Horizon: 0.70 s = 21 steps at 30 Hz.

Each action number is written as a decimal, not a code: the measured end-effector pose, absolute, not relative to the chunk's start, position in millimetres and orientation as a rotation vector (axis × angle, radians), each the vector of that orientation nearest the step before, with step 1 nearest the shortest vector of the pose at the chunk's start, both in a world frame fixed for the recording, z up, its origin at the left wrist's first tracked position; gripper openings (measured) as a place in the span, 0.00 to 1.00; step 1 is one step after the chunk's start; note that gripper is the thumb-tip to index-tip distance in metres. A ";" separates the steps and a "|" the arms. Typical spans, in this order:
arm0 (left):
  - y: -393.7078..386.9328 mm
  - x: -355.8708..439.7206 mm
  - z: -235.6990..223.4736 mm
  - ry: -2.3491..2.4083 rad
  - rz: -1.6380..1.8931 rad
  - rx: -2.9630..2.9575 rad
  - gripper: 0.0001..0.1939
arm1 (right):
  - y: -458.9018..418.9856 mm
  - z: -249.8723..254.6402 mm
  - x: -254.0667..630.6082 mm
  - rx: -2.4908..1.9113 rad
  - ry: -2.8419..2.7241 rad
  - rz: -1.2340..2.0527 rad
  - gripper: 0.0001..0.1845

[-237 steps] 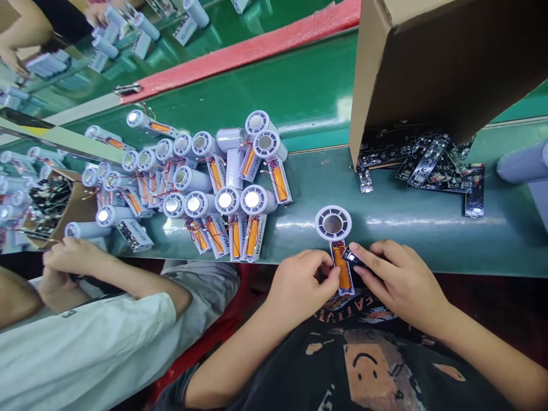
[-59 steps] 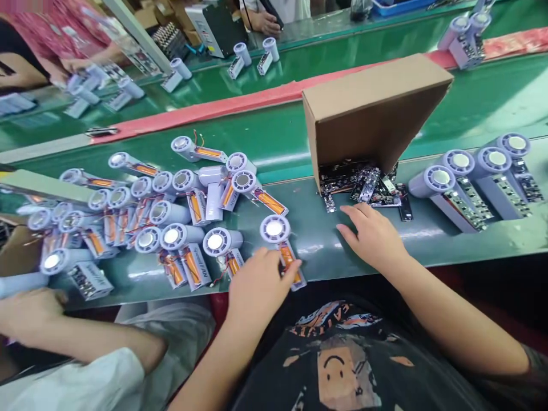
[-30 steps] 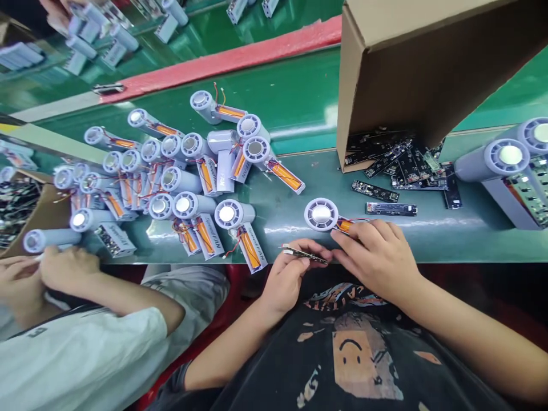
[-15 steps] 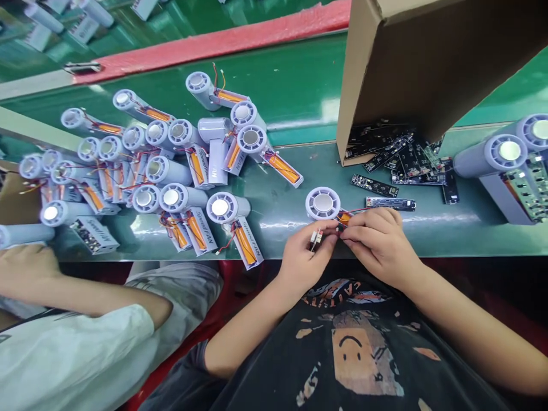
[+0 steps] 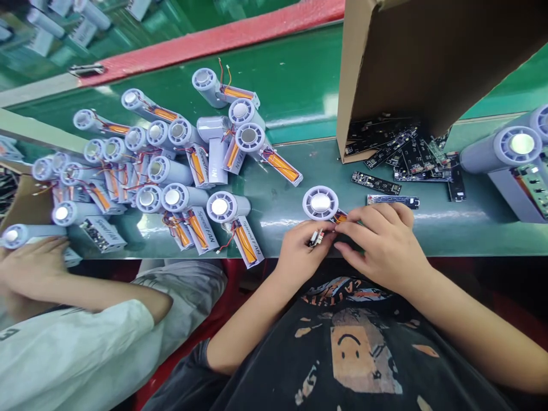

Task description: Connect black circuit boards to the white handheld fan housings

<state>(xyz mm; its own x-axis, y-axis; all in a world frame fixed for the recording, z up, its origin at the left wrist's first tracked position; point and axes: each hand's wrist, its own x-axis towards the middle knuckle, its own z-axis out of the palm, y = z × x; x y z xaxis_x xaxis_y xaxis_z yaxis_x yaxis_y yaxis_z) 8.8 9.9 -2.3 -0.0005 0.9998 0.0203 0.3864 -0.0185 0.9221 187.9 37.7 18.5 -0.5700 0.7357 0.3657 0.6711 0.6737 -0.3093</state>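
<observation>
My left hand (image 5: 299, 248) is closed round a small circuit board (image 5: 315, 237), whose end with pale connectors sticks out between the fingers. The curled fingers of my right hand (image 5: 381, 240) meet the left fingertips; whatever they pinch there is too small or hidden to make out. Just beyond both hands sits a lilac handheld fan (image 5: 320, 202) with a round silver centre. Part of its orange battery (image 5: 340, 217) shows beside the right fingertips, and the hands cover the rest of its handle. Behind my right hand lies a long circuit board (image 5: 393, 201).
Many lilac fans with open handles, orange batteries and loose wires (image 5: 184, 197) crowd the left bench. A cardboard box (image 5: 355, 85) lies on its side, black circuit boards (image 5: 411, 151) spilling from it. More fans (image 5: 500, 151) stand at right. A co-worker's hand (image 5: 36, 265) is at far left.
My right thumb has moved away from the fingertip beside it, and both hands stay close together at the fan. The co-worker's hands at left have shifted, and the view has turned slightly.
</observation>
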 end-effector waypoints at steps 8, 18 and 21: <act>13.5 14.2 -6.8 1.281 1.129 0.894 0.11 | 30.9 13.8 178.8 -1.159 -2.305 0.167 0.08; 3.5 6.1 -3.3 1.394 1.140 1.385 0.02 | 38.4 11.2 176.6 -1.216 -2.183 0.479 0.06; 5.4 4.3 2.2 1.452 1.130 1.673 0.04 | 37.7 7.8 173.6 -1.210 -2.173 0.453 0.06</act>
